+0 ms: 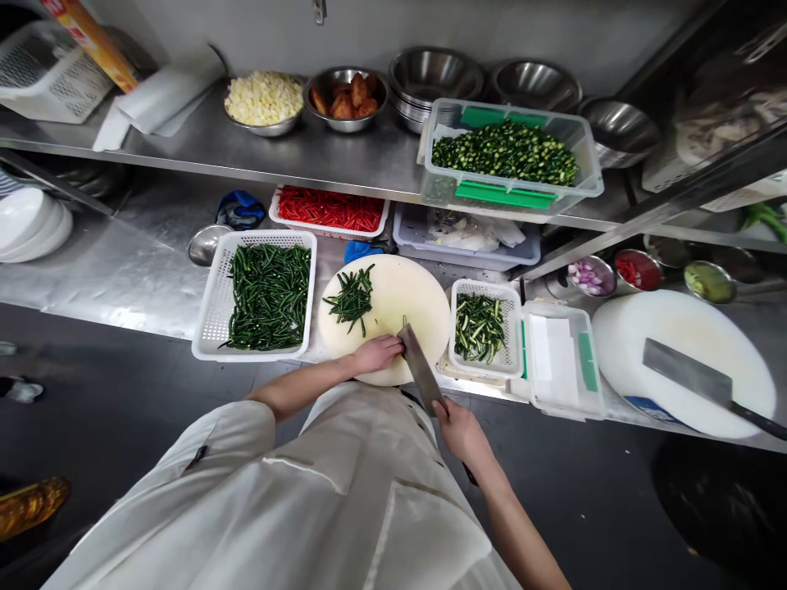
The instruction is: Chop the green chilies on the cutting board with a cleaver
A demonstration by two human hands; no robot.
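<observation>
My right hand (458,428) is closed around the handle of a cleaver (420,365), its blade slanting up and left over a round cutting board (411,287). Close against the blade's far end, my left hand (378,353) has its fingers curled on the board. A small green piece pokes out by the fingertips and looks like a green chili; most of it is hidden. On the board's left side lies a small pile of green chilies (352,297). Left of the board a white basket (207,303) holds many whole ones; right of it a smaller basket (513,328) holds cut pieces.
A second cleaver (689,370) rests on a thick white board (620,328) at the right. Behind my board stand a tray of red chilies (332,209) and a bluish bin (467,254). The shelf above carries steel bowls (436,74) and a tub of chopped greens (507,156).
</observation>
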